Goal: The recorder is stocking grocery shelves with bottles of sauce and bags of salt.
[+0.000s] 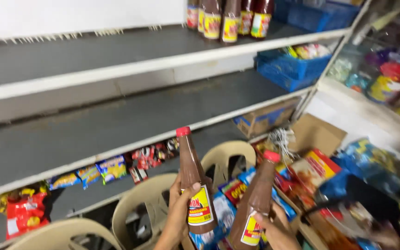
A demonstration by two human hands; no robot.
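Now left hand [178, 214] grip closed round brown sauce bottle [194, 185]; right hand [274, 228] clasps second bottle [255, 201], above plastic chairs [140, 203].

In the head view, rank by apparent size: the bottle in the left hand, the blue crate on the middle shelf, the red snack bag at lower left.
1. Bottle in the left hand, enlarged by nearness.
2. Blue crate.
3. Red snack bag.
The crate and bag look close; distance makes that order unsure.

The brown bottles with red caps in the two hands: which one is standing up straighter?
The bottle in the left hand, bottle: it stands nearly upright, red cap on top. The bottle in the right hand, bottle, leans clearly, its cap tipped to the right.
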